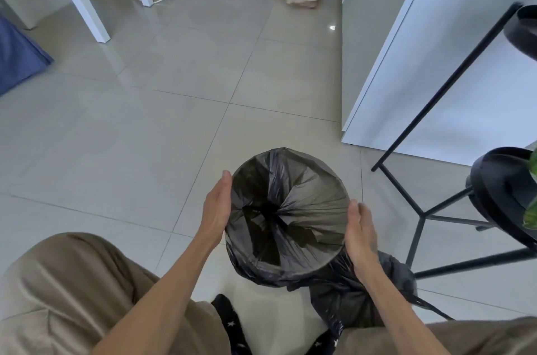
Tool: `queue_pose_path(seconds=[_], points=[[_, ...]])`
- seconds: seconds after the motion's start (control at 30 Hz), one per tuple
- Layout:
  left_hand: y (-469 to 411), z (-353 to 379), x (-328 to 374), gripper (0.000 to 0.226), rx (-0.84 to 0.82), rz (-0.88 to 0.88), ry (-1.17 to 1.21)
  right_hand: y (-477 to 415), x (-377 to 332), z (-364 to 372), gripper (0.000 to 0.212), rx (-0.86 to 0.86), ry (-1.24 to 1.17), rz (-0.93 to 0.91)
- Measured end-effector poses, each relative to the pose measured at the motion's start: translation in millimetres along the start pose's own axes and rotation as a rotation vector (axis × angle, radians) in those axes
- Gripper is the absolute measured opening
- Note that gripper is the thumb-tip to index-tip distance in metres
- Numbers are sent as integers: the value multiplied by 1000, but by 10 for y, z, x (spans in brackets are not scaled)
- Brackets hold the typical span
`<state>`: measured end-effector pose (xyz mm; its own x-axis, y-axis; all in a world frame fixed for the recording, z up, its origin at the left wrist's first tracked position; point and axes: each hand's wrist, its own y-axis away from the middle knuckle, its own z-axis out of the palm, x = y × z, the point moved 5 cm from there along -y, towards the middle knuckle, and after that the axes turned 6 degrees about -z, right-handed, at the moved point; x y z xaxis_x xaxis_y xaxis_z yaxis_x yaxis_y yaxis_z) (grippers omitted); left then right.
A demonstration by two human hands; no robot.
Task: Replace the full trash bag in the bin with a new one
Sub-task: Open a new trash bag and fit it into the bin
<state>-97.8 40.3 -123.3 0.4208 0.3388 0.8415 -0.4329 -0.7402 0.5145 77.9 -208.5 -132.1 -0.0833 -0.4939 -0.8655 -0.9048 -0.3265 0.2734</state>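
Note:
A round bin (287,273) stands on the tiled floor in front of me, lined with a new black trash bag (290,180) whose edge is folded over the rim. My left hand (216,210) lies flat against the bin's left side, fingers together and straight. Flat against the right side rests my right hand (360,234). Both palms press the bag to the outside of the bin; neither hand closes around anything. The full, tied black trash bag (360,302) lies on the floor just behind my right forearm, a drawstring trailing to the right.
A black metal plant stand (421,209) with dark round trays stands close on the right. A white cabinet (436,78) is behind it. White table legs (84,0) and loose cables lie at the far left. Another person stands far back. My knees flank the bin.

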Motion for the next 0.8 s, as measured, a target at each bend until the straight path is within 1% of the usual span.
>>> queue_pose_path(seconds=[0.03,0.07,0.1,0.13,0.17,0.2,0.23,0.27,0.3,0.33,0.37,0.43,0.47,0.53,0.6,0.7,0.73,0.8], points=[[11,-38,31,77,43,57,-37,20,-141,-50,74,73,144,-145],[28,-65,79,81,86,128,-73,67,-339,-48,64,112,261,-323],[65,-75,148,77,120,204,-103,112,-545,33,54,89,343,-508],[94,-63,208,71,143,274,-136,156,-725,182,46,1,411,-678],[129,-18,266,67,140,340,-181,177,-823,382,40,-142,489,-822],[150,42,300,65,125,392,-255,192,-855,619,38,-327,605,-912],[152,107,299,66,103,432,-353,199,-806,847,38,-522,743,-941],[123,160,263,67,87,461,-480,194,-725,1019,39,-680,896,-937],[93,202,205,68,79,476,-629,157,-619,1116,43,-775,1043,-896],[56,224,141,69,81,484,-782,102,-530,1131,49,-822,1177,-815],[21,226,77,70,89,497,-909,30,-434,1094,58,-841,1281,-709],[-3,219,24,72,118,540,-1070,-128,-269,944,72,-841,1429,-503],[-6,221,10,73,129,562,-1117,-179,-226,869,76,-835,1487,-443],[-14,227,1,76,136,579,-1180,-231,-187,785,80,-827,1568,-406],[-8,238,10,79,127,575,-1214,-243,-186,773,82,-821,1562,-402],[9,242,36,80,136,584,-1228,-218,-275,793,78,-812,1446,-427],[36,243,59,77,148,617,-1216,-206,-325,789,75,-813,1389,-444],[144,289,145,66,143,747,-1165,-220,-441,760,68,-791,1246,-477]])
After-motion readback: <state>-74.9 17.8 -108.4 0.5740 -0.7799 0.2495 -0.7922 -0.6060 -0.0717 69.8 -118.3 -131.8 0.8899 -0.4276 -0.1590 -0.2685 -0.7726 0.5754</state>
